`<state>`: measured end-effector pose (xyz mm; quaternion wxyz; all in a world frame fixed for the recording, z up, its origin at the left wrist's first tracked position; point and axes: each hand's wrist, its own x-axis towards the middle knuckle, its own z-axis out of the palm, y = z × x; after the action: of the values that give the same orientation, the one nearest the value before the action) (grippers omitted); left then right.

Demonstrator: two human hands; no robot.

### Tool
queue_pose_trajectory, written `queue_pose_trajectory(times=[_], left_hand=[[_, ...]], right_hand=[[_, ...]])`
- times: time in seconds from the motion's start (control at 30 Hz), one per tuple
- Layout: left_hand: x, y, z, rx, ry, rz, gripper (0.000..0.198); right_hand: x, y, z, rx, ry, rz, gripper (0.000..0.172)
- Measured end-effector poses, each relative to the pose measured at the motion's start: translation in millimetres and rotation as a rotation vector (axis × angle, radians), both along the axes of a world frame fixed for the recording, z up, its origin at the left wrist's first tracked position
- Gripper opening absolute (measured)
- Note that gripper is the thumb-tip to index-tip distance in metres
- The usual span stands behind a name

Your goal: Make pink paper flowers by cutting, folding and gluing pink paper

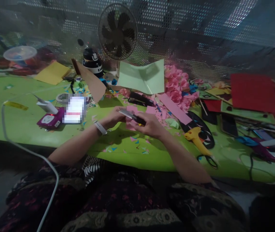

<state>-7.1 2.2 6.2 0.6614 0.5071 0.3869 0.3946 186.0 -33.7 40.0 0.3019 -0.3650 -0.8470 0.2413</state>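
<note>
My right hand (149, 125) is closed around the dark handle of a pair of scissors (128, 113), whose silver blades point left toward my left hand. Just under the blades is a piece of pink paper (130, 124). My left hand (115, 116), with a white band at its wrist, is closed on the left side of this paper; its fingertips are partly hidden. Small paper scraps (137, 141) lie below on the green table (98, 111). Behind my hands rest a black stapler (141, 99) and a pink strip (175, 108).
A heap of pink paper petals (177, 83) and a pale green sheet (142, 77) stand behind, near a fan (118, 32). At right lie a yellow glue gun (198, 140) and red paper (253, 93). A lit phone (74, 109) and purple power socket (49, 120) sit left.
</note>
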Motion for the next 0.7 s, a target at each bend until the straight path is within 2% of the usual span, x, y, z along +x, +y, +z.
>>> queue_pose_trajectory(times=[0.1,0.2,0.33,0.4,0.57,0.7], left_hand=[[-2,5,-6.5,0.005,-0.095,-0.029,0.022],[-4,10,-12.0,-0.008,-0.164,-0.037,0.016],[-2,10,-14.3,0.014,-0.168,-0.013,0.014],[0,7,-12.3,0.024,-0.162,-0.043,0.014],[6,-1,-8.5,0.06,-0.184,-0.097,0.026],[6,-3,-9.3,0.04,-0.237,-0.111,0.035]], right_hand=[[9,3,4.5,-0.024,0.052,-0.046,0.022],[16,8,7.2,-0.058,0.05,-0.004,0.031],[10,9,1.7,-0.087,0.027,0.025,0.021],[3,7,-3.6,-0.085,0.072,-0.026,0.015],[-4,8,-14.5,-0.161,0.28,-0.318,0.03],[-3,14,-16.6,-0.148,0.294,-0.414,0.033]])
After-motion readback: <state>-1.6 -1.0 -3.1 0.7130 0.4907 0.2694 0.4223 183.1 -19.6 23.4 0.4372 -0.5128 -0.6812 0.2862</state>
